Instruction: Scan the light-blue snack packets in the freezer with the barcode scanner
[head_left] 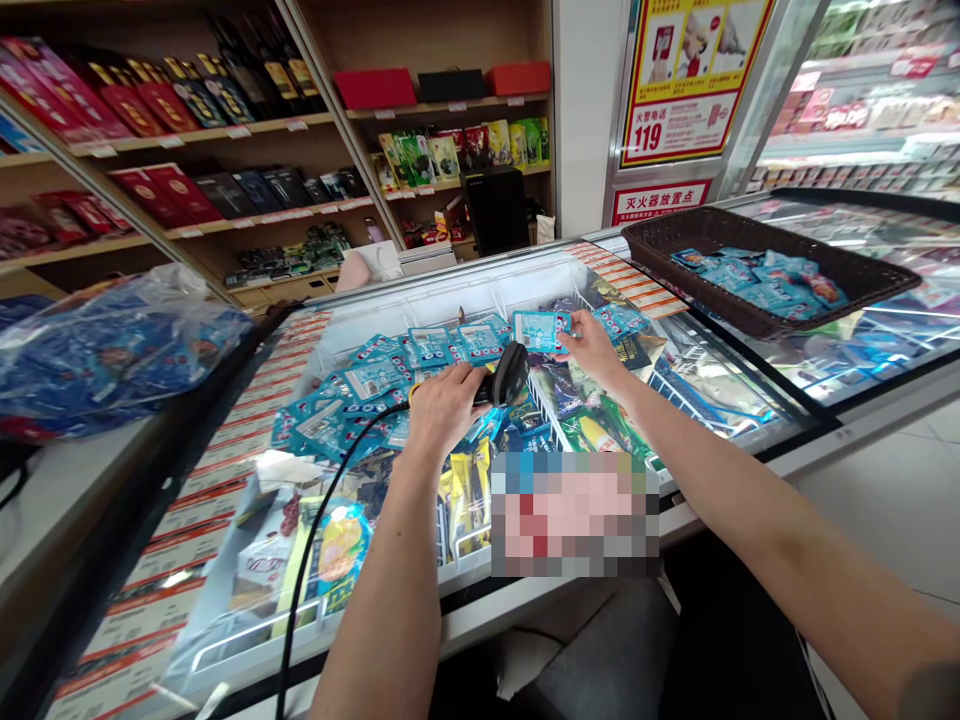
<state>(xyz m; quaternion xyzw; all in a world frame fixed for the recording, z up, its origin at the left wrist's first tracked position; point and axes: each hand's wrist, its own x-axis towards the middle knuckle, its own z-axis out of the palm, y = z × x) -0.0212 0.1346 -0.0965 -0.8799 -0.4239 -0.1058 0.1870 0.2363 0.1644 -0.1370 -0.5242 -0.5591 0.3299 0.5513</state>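
My left hand is wrapped round a black corded barcode scanner, whose head points right. Between its fingertips, my right hand pinches the right edge of a blue packet; the packet's printed label side shows, just above and right of the scanner. Beneath both hands, many similar blue packets lie in a loose pile on the frozen goods inside the freezer. The scanner's black cable runs down past my left forearm.
A dark woven basket holding blue packets rests on the freezer at the right. Filled plastic bags stand at the left. White wire dividers split the freezer. Stocked shelves and a fire notice are behind. A blurred patch hides part of the front edge.
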